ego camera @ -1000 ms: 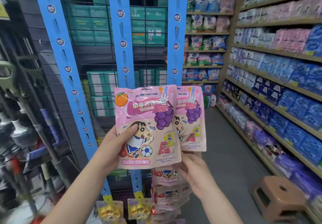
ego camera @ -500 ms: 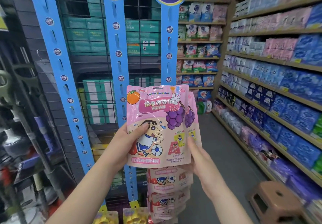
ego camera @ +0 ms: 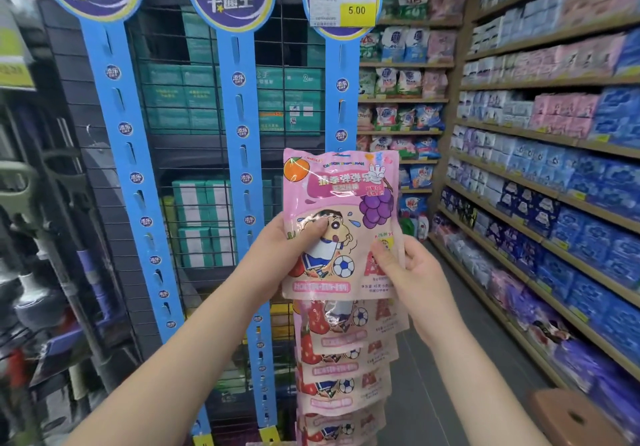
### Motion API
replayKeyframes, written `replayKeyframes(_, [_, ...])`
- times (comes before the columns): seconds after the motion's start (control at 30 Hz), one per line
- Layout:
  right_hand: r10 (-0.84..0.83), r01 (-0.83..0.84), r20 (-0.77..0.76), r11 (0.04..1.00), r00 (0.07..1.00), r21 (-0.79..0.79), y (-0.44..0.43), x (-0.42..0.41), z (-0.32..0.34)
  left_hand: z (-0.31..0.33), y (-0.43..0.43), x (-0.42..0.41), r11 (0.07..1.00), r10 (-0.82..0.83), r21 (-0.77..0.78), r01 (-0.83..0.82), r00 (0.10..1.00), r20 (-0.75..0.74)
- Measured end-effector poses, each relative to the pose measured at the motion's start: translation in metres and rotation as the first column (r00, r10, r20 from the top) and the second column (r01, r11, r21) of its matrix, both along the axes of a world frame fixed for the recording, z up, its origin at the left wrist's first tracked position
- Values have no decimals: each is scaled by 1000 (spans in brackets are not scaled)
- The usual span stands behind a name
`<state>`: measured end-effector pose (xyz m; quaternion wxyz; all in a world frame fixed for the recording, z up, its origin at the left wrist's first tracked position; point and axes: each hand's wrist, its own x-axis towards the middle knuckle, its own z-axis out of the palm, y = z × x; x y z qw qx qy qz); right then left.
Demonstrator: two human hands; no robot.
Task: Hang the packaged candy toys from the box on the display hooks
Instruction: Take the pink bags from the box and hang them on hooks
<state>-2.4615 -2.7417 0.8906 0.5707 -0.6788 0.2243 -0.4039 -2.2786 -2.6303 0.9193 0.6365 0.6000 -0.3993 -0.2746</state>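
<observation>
I hold a pink candy toy packet (ego camera: 341,199) with a cartoon boy, a football and grapes printed on it, up in front of the right blue display strip (ego camera: 343,99). My left hand (ego camera: 291,255) grips its left side, thumb on the front. My right hand (ego camera: 412,272) grips its lower right edge; a second packet seems stacked behind the first, mostly hidden. Below it, several matching packets (ego camera: 343,359) hang in a column on the same strip. The strip's hooks above the held packet are bare.
Two more blue display strips (ego camera: 128,154) (ego camera: 244,154) stand to the left against a wire grid with green boxes. Stocked shelves (ego camera: 554,175) line the aisle on the right. A brown plastic stool (ego camera: 575,418) sits at lower right. Mops and tools crowd the left edge.
Both hands have shifted the packets right and up, in front of the right strip. The rear packet has slid behind the front one. The view has tilted up, showing the strip headers.
</observation>
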Motion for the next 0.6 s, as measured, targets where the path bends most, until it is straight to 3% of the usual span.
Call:
replayKeyframes(0.17, [-59,60,11,996,998,-61,-16,11,5,11,-13,0,996,87,0,-87,988,130])
replayKeyframes(0.6, [-66,63,-44,996,997,-66,-24,16,-9,-5,-16,6,989,141,14,-144,980,142])
